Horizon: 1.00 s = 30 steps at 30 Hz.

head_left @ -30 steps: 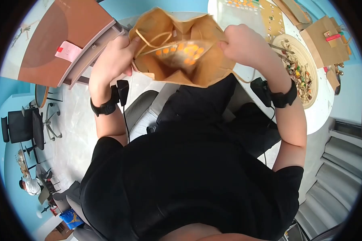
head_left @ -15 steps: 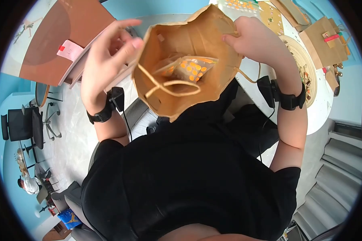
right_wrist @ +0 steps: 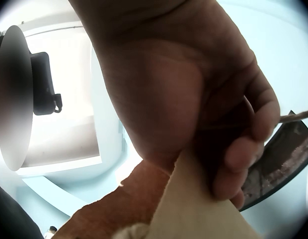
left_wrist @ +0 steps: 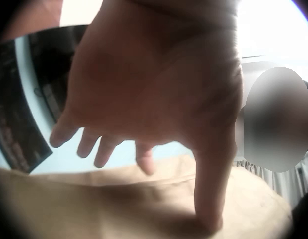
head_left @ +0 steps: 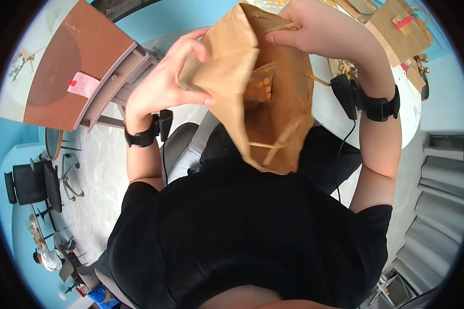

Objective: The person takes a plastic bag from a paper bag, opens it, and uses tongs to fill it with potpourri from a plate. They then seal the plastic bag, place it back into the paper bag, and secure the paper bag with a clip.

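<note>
A brown paper bag [head_left: 227, 72] with twisted paper handles hangs in front of me, tilted so its mouth faces right and toward me. Inside it lies a clear packet with orange dots [head_left: 260, 87], partly hidden by the bag wall. My right hand [head_left: 319, 31] grips the bag's far right rim; in the right wrist view the fingers [right_wrist: 238, 154] curl over the paper. My left hand [head_left: 162, 80] is spread along the bag's outer left side. Its thumb [left_wrist: 209, 194] presses on the paper in the left wrist view, with the other fingers stretched out above.
On the right stands a white round table [head_left: 404, 123] with another brown paper bag [head_left: 397, 33] carrying a red strip. A brown table [head_left: 77, 62] with a pink card [head_left: 83, 85] stands at the left. A grey chair [head_left: 183, 149] sits below the bag.
The left hand let go of the bag's left rim, then came back to its outer side with fingers spread. The bag has turned rightward and toward me. The right hand keeps its grip.
</note>
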{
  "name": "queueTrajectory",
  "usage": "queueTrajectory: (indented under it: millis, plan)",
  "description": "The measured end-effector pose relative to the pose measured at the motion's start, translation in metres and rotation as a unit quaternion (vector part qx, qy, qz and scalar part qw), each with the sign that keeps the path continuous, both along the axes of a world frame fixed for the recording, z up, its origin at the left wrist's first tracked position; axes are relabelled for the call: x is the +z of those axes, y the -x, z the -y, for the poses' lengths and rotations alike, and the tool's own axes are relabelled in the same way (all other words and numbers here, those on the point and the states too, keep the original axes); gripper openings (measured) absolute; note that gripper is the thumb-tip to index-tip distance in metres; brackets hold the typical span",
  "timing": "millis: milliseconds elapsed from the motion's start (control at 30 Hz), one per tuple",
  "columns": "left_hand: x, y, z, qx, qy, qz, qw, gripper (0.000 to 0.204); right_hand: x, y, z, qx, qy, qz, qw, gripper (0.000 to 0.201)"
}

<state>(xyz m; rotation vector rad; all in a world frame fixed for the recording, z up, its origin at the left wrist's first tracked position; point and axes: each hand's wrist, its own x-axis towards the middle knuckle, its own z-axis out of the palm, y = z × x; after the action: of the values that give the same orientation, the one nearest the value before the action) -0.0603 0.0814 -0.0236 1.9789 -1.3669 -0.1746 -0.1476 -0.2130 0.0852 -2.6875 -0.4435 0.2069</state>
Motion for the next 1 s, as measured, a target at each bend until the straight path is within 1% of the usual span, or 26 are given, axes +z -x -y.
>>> queueTrajectory:
  millis: [33, 67, 133, 167, 267, 300, 367, 400, 433, 467, 500, 533, 567, 600, 633, 667, 700, 767, 833, 933, 967, 1000]
  plan:
    - [-0.001, 0.004, 0.011, 0.004, 0.015, 0.019, 1.000, 0.049, 0.004, 0.003, 0.001, 0.000, 0.002, -0.018, 1.000, 0.027]
    - [-0.001, 0.006, 0.019, -0.013, 0.033, 0.006, 0.999, 0.042, 0.004, 0.004, 0.006, 0.008, 0.007, -0.008, 1.000, 0.027]
    - [-0.003, 0.012, 0.035, -0.052, 0.068, -0.022, 0.996, 0.030, 0.004, 0.005, 0.018, 0.021, 0.017, 0.010, 1.000, 0.026]
    - [-0.003, 0.024, 0.049, -0.024, 0.137, -0.016, 0.990, 0.027, 0.006, 0.011, 0.021, -0.002, 0.020, 0.013, 1.000, 0.027]
    - [-0.009, 0.024, 0.061, -0.052, 0.151, -0.051, 0.986, 0.020, 0.014, 0.029, 0.023, -0.078, 0.042, 0.018, 0.996, 0.027]
    - [-0.012, 0.021, 0.063, -0.066, 0.156, -0.041, 0.985, 0.015, 0.019, 0.036, 0.022, -0.108, 0.058, 0.018, 0.992, 0.027]
    - [-0.021, 0.016, 0.067, -0.070, 0.184, -0.136, 0.971, 0.013, 0.012, 0.055, 0.020, -0.128, 0.035, 0.190, 0.973, 0.024]
    - [-0.025, 0.014, 0.069, -0.069, 0.197, -0.183, 0.961, 0.013, -0.006, 0.069, 0.020, -0.115, -0.004, 0.356, 0.927, 0.022]
    - [-0.028, 0.017, 0.073, -0.051, 0.203, -0.230, 0.950, 0.016, -0.011, 0.075, 0.031, -0.110, -0.019, 0.417, 0.902, 0.021]
    - [-0.034, 0.017, 0.076, -0.040, 0.199, -0.236, 0.950, 0.017, -0.016, 0.081, 0.042, -0.104, -0.031, 0.475, 0.873, 0.020]
    - [-0.041, 0.017, 0.081, -0.029, 0.196, -0.240, 0.950, 0.017, -0.005, 0.079, 0.061, -0.111, -0.018, 0.440, 0.891, 0.022]
    - [-0.048, 0.016, 0.085, -0.017, 0.193, -0.244, 0.950, 0.018, -0.001, 0.088, 0.066, -0.105, -0.043, 0.373, 0.921, 0.023]
    - [-0.057, 0.013, 0.087, -0.022, 0.186, -0.216, 0.958, 0.019, 0.006, 0.096, 0.064, -0.104, -0.066, 0.304, 0.945, 0.024]
    - [-0.064, 0.012, 0.087, -0.019, 0.186, -0.230, 0.955, 0.018, 0.014, 0.104, 0.063, -0.108, -0.086, 0.235, 0.962, 0.025]
    - [-0.069, 0.012, 0.087, -0.016, 0.186, -0.245, 0.952, 0.018, -0.010, 0.096, 0.061, -0.127, -0.104, 0.188, 0.968, 0.029]
    - [-0.074, 0.012, 0.087, -0.013, 0.185, -0.260, 0.948, 0.018, -0.025, 0.091, 0.059, -0.145, -0.122, 0.141, 0.972, 0.035]
    - [-0.078, 0.011, 0.085, -0.007, 0.184, -0.258, 0.949, 0.017, -0.026, 0.094, 0.050, -0.183, -0.131, -0.010, 0.974, 0.029]
    - [-0.079, 0.015, 0.086, 0.019, 0.202, -0.260, 0.944, 0.017, -0.057, 0.083, 0.053, -0.137, -0.039, -0.005, 0.990, 0.033]
    - [-0.081, 0.016, 0.087, 0.044, 0.205, -0.265, 0.941, 0.017, -0.068, 0.077, 0.058, -0.101, -0.020, -0.019, 0.994, 0.040]
    - [-0.085, 0.014, 0.085, 0.084, 0.201, -0.265, 0.939, 0.018, -0.039, 0.086, 0.060, -0.157, -0.147, 0.048, 0.975, 0.039]
    - [-0.085, 0.015, 0.087, 0.099, 0.208, -0.256, 0.939, 0.019, -0.029, 0.093, 0.057, -0.178, -0.244, 0.046, 0.952, 0.038]
    - [-0.085, 0.015, 0.089, 0.113, 0.216, -0.246, 0.938, 0.019, -0.008, 0.106, 0.045, -0.208, -0.279, 0.018, 0.937, 0.020]
